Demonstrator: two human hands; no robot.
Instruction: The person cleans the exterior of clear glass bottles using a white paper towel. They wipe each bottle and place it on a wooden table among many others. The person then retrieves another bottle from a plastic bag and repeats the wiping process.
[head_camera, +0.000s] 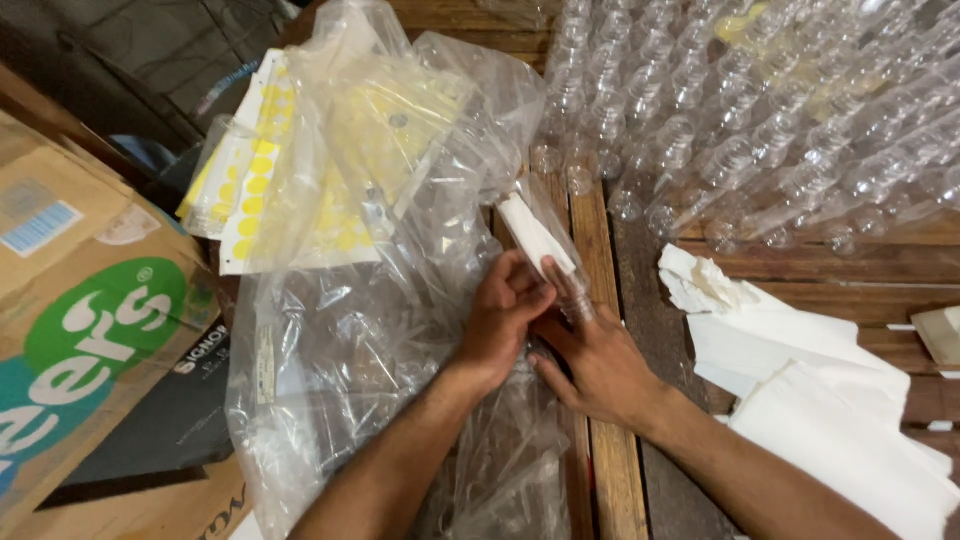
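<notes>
My left hand and my right hand meet over a wooden table, both closed on a small clear plastic bottle with a white label strip on it. The bottle lies tilted, its neck pointing toward me between my fingers. It rests partly on a large crumpled clear plastic bag that spreads out to the left.
Many clear empty bottles stand packed at the back right. Sheets of round yellow stickers lie inside plastic at the back left. White paper backing strips pile up at the right. A cardboard box sits at the left.
</notes>
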